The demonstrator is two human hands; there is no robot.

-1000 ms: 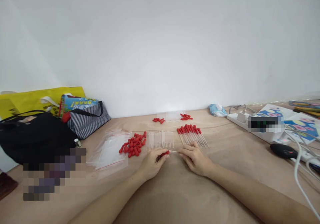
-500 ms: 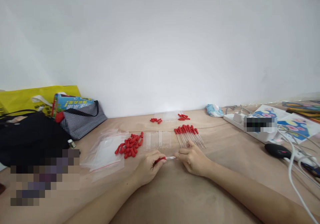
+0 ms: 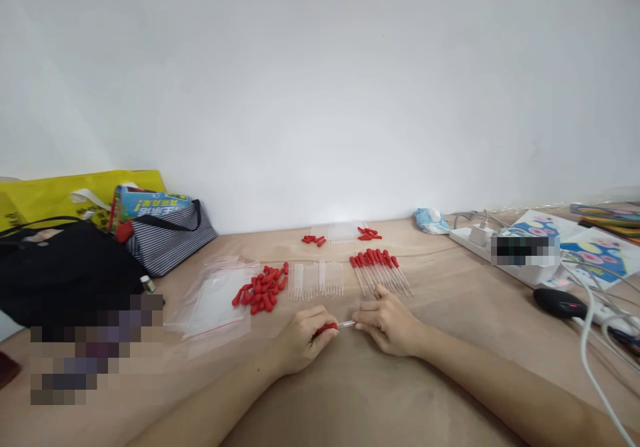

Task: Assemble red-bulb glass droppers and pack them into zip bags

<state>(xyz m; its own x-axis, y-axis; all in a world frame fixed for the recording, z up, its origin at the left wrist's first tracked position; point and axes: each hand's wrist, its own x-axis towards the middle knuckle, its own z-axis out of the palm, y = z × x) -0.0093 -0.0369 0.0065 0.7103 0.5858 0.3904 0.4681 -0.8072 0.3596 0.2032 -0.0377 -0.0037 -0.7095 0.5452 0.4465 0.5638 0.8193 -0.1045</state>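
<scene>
Head view: left hand (image 3: pixel 306 342) grasps red bulb (image 3: pixel 327 328); right hand (image 3: pixel 389 324) pinches clear tube (image 3: pixel 346 325). Tube spans between both hands, meeting bulb; can't tell if inserted. Red bulb pile (image 3: pixel 263 290) lies beyond left hand, loose tubes (image 3: pixel 322 277) beside it, capped tubes (image 3: pixel 381 268) just beyond right hand, plastic bags (image 3: pixel 220 304) far left of pile.

Left hand (image 3: pixel 306 342) with red dropper bulb (image 3: pixel 328 328), right hand (image 3: pixel 389 326) with clear dropper tube (image 3: pixel 345 325): both sit nearer the person, farther from the loose-tube row (image 3: pixel 316 280), than one second ago.
</scene>
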